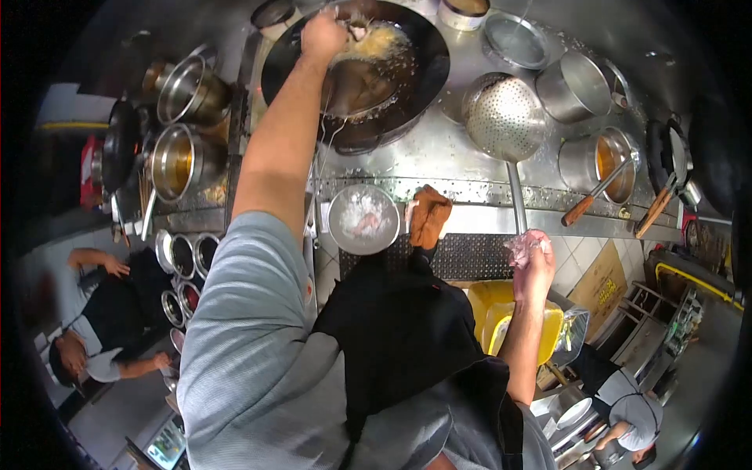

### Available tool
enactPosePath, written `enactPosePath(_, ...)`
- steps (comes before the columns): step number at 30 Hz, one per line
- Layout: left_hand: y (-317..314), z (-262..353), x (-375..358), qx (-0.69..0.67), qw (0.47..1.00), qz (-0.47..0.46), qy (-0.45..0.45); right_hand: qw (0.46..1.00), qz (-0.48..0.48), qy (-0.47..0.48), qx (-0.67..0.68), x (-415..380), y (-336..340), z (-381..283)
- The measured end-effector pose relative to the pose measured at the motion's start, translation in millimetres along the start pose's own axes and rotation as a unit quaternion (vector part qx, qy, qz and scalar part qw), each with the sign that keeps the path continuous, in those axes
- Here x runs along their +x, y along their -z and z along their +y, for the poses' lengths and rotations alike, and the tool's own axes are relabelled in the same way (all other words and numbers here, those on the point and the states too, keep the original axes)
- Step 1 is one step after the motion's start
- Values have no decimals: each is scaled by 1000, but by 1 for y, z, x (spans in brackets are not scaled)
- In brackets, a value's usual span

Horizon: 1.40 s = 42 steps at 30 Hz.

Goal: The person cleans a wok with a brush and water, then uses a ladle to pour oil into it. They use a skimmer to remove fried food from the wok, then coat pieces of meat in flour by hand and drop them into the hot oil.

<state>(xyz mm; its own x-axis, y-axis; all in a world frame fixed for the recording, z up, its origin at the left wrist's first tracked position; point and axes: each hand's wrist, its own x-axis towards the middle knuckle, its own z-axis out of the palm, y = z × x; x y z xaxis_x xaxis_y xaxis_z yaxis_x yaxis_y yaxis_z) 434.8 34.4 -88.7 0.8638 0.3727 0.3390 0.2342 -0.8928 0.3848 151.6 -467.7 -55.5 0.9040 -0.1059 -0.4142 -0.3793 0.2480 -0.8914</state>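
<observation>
My left hand (323, 37) reaches over the large black wok (352, 145), fingers closed; what they hold, if anything, I cannot make out. Just beside it, pale food (360, 33) lies in bubbling yellowish oil (384, 43). My right hand (536, 270) is closed round a crumpled pinkish cloth (523, 249) at the end of the long handle of a perforated skimmer (505, 117). The skimmer's round bowl is over the steel counter, right of the wok. Between my arms, a metal bowl (364, 219) contains white powder and some pinkish pieces.
A brown cloth (429, 217) hangs at the counter's front edge. Steel pots (576, 88) stand right, more pots (176, 160) left. A yellow container (529, 329) is below my right forearm. One person (110, 313) is at far left, another (630, 407) at lower right.
</observation>
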Motion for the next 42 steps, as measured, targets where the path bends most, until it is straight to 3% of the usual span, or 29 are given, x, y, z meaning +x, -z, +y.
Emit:
enactPosePath(1, 26, 13, -9, 6, 1000, -1, 8, 1000, -8, 0, 9, 0, 2, 1)
enactPosePath(4, 101, 51, -88, -138, 955, 218, -147, 999, -41, 7, 22, 2, 7, -2)
enactPosePath(5, 126, 65, -127, -135, 963, 204, -112, 999, -51, 2, 15, 4, 8, -3)
enactPosePath(8, 163, 98, -250, -277, 958, 75, 13, 996, -88, 9, 15, 6, 9, -8)
enactPosePath(9, 155, 102, -288, -329, 943, 52, -1, 996, -85, -3, 19, 4, 5, -13)
enactPosePath(12, 126, 121, -354, -259, 952, -161, 8, 992, -128, -1, 21, 8, 10, -18)
enactPosePath(13, 96, 116, -366, -195, 960, -197, -34, 991, -137, -5, 11, 7, 8, -21)
enactPosePath(14, 72, 114, -371, -195, 961, -191, -32, 989, -145, -10, 2, 6, 7, -24)
enactPosePath(16, 32, 112, -369, 41, 959, -263, -97, 986, -164, -3, 2, 4, 11, -27)
enactPosePath(23, -37, 115, -351, 236, 868, -414, -138, 982, -190, -2, -3, -4, 35, -27)
enactPosePath(26, -21, 118, -345, 201, 879, -414, -123, 983, -183, -6, 1, -4, 43, -22)
enactPosePath(27, -18, 110, -347, 152, 911, -363, -125, 983, -184, -10, 2, -3, 45, -22)
enactPosePath(28, 0, 107, -345, 156, 909, -366, -122, 982, -190, -8, 6, -2, 47, -21)
enactPosePath(30, 50, 104, -334, -78, 924, -370, 55, 980, -197, -11, 15, -1, 46, -18)
enactPosePath(33, 71, 50, -346, -149, 941, -294, 71, 975, -220, -16, 13, -1, 37, -19)
enactPosePath(36, 49, 9, -376, -95, 965, -239, 49, 969, -245, -23, 19, 0, 22, -15)
enactPosePath(38, 23, -13, -394, -99, 960, -260, 44, 965, -260, -24, 11, -4, 5, -17)
enactPosePath(40, 5, -15, -402, 29, 945, -324, -31, 955, -294, -32, 7, -5, -9, -16)
enactPosePath(42, -2, -9, -407, 15, 935, -352, 28, 950, -310, -27, -3, -3, -20, -11)
